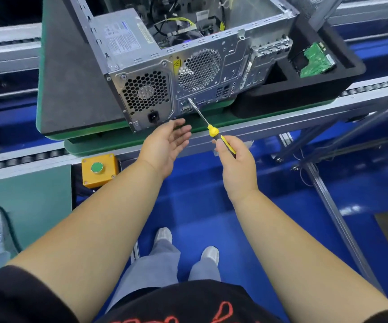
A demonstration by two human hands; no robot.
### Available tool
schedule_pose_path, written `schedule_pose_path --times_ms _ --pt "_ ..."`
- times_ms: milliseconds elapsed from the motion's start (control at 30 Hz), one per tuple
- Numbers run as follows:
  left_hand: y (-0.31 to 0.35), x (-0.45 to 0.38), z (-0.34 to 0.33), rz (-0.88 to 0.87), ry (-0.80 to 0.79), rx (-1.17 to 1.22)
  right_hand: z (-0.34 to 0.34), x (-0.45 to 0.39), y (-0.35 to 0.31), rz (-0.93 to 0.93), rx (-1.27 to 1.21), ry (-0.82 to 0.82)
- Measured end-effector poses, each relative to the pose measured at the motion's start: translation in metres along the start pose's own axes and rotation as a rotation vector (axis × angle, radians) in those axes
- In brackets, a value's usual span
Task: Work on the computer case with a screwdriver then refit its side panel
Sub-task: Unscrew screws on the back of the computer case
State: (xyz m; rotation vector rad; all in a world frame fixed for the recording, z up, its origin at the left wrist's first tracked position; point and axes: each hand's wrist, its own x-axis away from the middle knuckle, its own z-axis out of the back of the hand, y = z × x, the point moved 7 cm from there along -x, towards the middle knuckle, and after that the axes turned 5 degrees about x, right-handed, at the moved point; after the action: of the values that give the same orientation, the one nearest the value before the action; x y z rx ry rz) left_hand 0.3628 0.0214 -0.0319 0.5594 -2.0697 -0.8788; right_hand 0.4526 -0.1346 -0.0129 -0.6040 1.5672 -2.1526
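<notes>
We grip the screwdriver [214, 132] in our right hand [235, 164], left hand [165, 145] open; the case [188, 66] looks heavy, stiff steel w/ sharp edges, so hold its frame

A yellow-and-black screwdriver [214, 134] is gripped by the right hand [235, 164], its tip set at the rear panel of the open computer case [200, 66]. The left hand [165, 145] is held open, palm up, just below the case's rear corner. A yellow button box [98, 170] is seen below the case, to its left.

Yellow warning triangle sticker [177, 64] on computer case [211, 66] rear; power supply label [120, 38] print unreadable.
</notes>
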Motion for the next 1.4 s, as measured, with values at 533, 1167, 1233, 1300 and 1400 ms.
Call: schedule_pose_path --times_ms 533,1167,1233,1300,1400 --pt "-0.034 -0.01 0.041 0.214 -0.025 -0.17 0.023 -0.005 0.04 -0.183 -0.011 -0.033" --pt "0.046 0.021 -0.117 0.079 -0.477 -0.372 0.085 -0.06 -0.1 0.163 -0.088 0.1" --pt "0.048 0.019 -0.13 0.066 -0.482 -0.383 0.098 -0.067 -0.107 0.176 -0.148 0.127" --pt "0.047 0.016 -0.142 0.06 -0.472 -0.396 0.116 -0.077 -0.11 0.187 -0.186 0.156" --pt "0.04 0.006 -0.162 0.05 -0.442 -0.412 0.153 -0.099 -0.109 0.187 -0.278 0.216"
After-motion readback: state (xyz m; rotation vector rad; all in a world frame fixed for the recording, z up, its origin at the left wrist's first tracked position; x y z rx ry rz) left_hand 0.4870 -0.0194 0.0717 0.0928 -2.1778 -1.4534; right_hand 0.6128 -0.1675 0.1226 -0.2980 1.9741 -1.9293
